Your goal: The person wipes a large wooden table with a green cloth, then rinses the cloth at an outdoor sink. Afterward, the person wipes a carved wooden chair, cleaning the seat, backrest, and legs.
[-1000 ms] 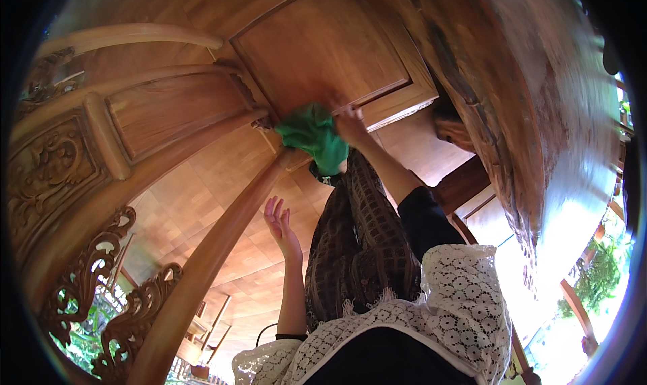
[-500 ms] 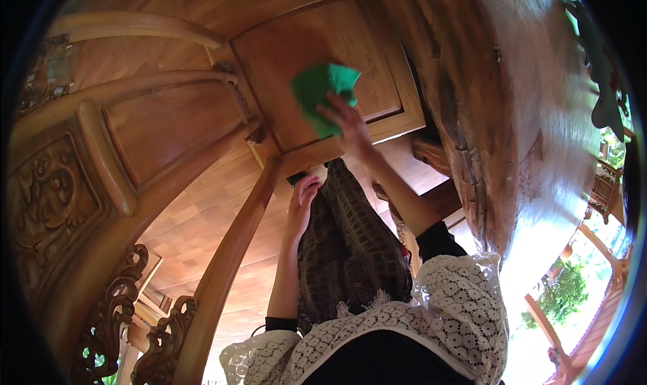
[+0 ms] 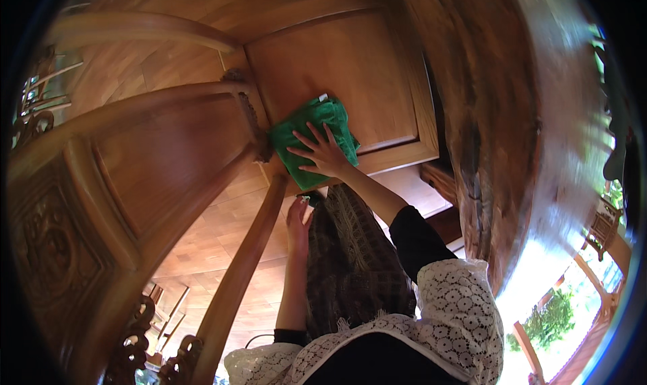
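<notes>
My right hand [image 3: 325,157] lies with fingers spread flat on a folded green cloth [image 3: 291,130]. The cloth, with a small white tag at its far edge, rests at the near left corner of a wooden chair seat [image 3: 337,68]. Lower and to the left, my left hand [image 3: 297,216] hangs beside my dark patterned skirt [image 3: 357,264], its fingers curled. A small pale bit shows at those fingertips; what it is I cannot make out.
A carved wooden backrest [image 3: 168,156] and an armrest post [image 3: 246,270] stand on the left. A thick wooden slab tabletop [image 3: 499,115] rises close on the right. Wooden floor tiles [image 3: 202,240] show below. Greenery [image 3: 549,317] is outside at right.
My right hand and the green cloth have come nearer and leftward to the seat's near left corner. The fingers now lie spread over the cloth. My left hand has shifted slightly nearer.
</notes>
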A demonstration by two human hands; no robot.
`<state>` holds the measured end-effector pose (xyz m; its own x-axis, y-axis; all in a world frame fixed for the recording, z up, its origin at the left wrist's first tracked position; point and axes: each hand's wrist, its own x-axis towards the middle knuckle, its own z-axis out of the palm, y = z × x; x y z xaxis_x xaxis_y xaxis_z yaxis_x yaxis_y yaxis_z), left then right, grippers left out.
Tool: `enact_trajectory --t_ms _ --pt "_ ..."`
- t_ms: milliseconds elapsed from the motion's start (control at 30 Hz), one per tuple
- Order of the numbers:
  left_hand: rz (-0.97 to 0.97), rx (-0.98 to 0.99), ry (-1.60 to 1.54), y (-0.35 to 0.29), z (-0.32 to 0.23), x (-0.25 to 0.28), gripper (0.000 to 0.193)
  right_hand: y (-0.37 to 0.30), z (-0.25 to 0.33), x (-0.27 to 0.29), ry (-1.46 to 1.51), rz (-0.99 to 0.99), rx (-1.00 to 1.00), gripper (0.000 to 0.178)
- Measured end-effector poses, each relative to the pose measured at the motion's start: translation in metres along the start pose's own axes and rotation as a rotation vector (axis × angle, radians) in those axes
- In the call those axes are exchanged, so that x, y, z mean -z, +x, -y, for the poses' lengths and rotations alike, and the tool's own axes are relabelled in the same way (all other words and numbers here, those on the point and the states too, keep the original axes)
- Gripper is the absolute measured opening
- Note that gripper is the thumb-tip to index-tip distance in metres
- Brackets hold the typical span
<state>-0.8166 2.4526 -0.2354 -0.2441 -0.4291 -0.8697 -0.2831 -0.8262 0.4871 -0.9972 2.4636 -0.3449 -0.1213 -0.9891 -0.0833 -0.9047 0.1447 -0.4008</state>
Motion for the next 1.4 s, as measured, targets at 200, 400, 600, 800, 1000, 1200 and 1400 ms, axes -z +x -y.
enact_trajectory --t_ms 200,400,600,800,1000,1200,1400 --pt "0.077 -0.142 0.091 -0.009 -0.043 -0.025 0.041 0.135 -0.039 0.020 -0.123 -0.205 -0.233 0.051" --pt "0.109 -0.464 0.270 0.051 -0.044 -0.022 0.043 0.235 -0.104 0.025 -0.197 -0.363 -0.373 0.045" --pt "0.000 -0.409 0.151 0.049 -0.063 -0.024 0.040 0.128 -0.033 0.009 -0.081 -0.122 -0.149 0.046" --pt "0.059 -0.355 0.170 0.049 -0.054 -0.025 0.041 -0.003 -0.001 0.001 0.115 0.066 0.018 0.048" --pt "0.025 -0.262 0.268 0.051 -0.068 -0.033 0.039 0.103 -0.056 0.026 0.002 -0.109 -0.090 0.047" --pt "0.124 -0.296 0.303 0.069 -0.063 -0.039 0.035 0.225 -0.157 0.045 -0.177 -0.278 -0.028 0.045" --pt "0.131 -0.308 0.553 0.068 -0.064 -0.050 0.037 0.176 -0.270 0.077 -0.357 -0.514 -0.721 0.045"
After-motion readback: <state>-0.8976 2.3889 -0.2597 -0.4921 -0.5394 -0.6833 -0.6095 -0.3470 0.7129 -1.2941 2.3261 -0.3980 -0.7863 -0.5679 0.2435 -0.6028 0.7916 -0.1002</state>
